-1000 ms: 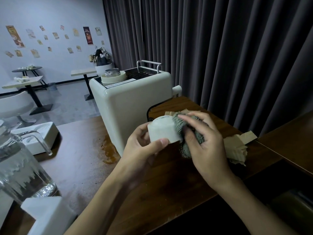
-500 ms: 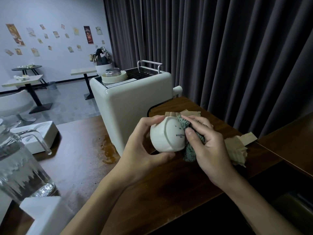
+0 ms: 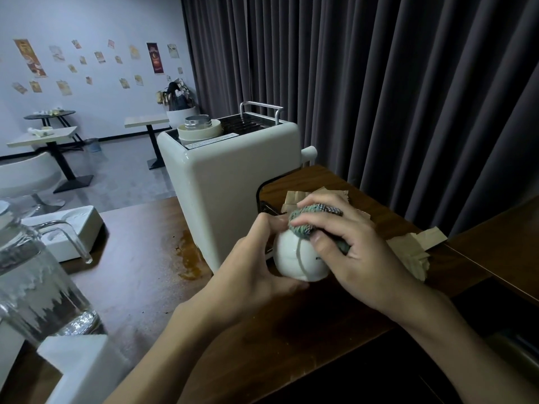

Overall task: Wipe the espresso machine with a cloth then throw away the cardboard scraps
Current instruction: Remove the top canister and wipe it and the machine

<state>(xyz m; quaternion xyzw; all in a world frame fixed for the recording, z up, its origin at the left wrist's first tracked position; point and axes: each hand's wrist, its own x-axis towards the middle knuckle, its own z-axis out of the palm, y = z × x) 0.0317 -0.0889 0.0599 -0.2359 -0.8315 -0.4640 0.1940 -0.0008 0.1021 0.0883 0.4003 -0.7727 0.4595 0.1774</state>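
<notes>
Now, looking down through the head camera: gripping a rounded white piece [image 3: 297, 259] in the left hand [image 3: 256, 266], fingers curling round its left and near sides. Not managing to tell whether cup or machine part. Pressing a bunched grey-green cloth [image 3: 309, 220] onto its top with the right hand [image 3: 358, 252], fingers clenching over the cloth and pinching it against the piece. Holding both just above the wooden counter [image 3: 262, 339].

Judging progress: wiping apparently under way, not finishing yet. Keeping the espresso machine [image 3: 233, 182] directly beyond and left of the grip, its cream side looking clean, though not showing whether wiped all over. Leaving the cardboard scraps [image 3: 408, 252] lying on the counter behind and right of the right hand, partly hiding under it. Throwing away not yet beginning.

Noting a brown spill [image 3: 186, 255] staining the counter left of the grip, at the machine's foot. Spotting, further left, a glass pitcher [image 3: 35, 275] and a white tray [image 3: 73, 228]. Facing dark curtains [image 3: 379, 83] beyond and right of the grip. Making out café tables [image 3: 43, 137] and a pale wall carrying small posters, far off to the left.
</notes>
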